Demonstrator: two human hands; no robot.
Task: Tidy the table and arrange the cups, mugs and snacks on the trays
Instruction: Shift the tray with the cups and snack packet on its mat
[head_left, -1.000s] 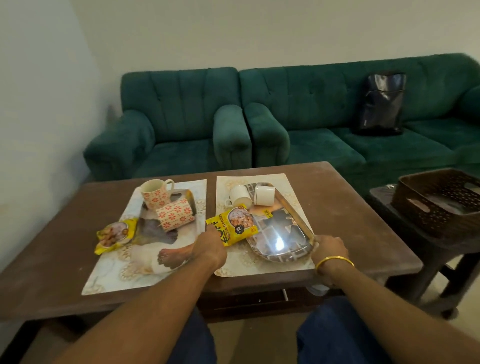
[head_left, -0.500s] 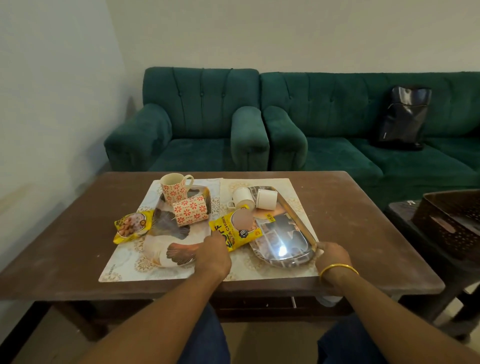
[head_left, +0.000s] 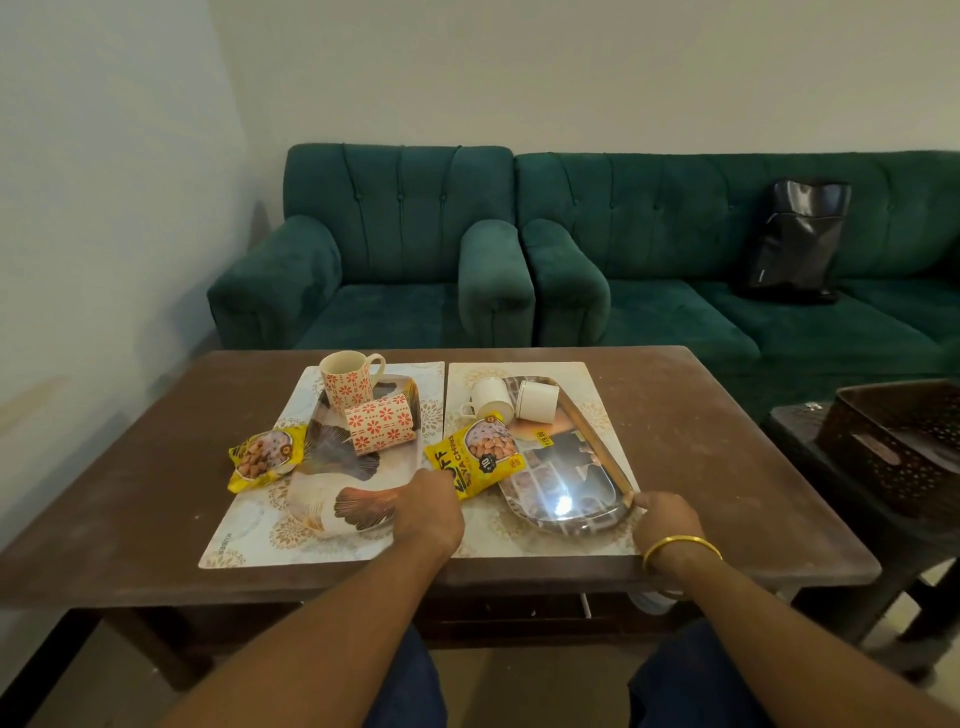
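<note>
Tidy-up: snack pkt (head_left: 479, 453) half on steel tray (head_left: 576, 480).
Our L hand (head_left: 427, 512) pinches its near corner; pkt runs far-right from that grip onto tray's left edge. Our R hand (head_left: 667, 519) grips tray's near-right rim.

sofa (head_left: 649, 244) green | mugs (head_left: 382, 428) cream, red flowers | snack packets (head_left: 265, 457) yellow | cups (head_left: 535, 400) white

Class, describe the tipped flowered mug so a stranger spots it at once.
On the brown table, find the left tray with fan patterns. Two red-flowered mugs sit at its far end. The wanted mug lies on its side; its twin stands upright.
</note>
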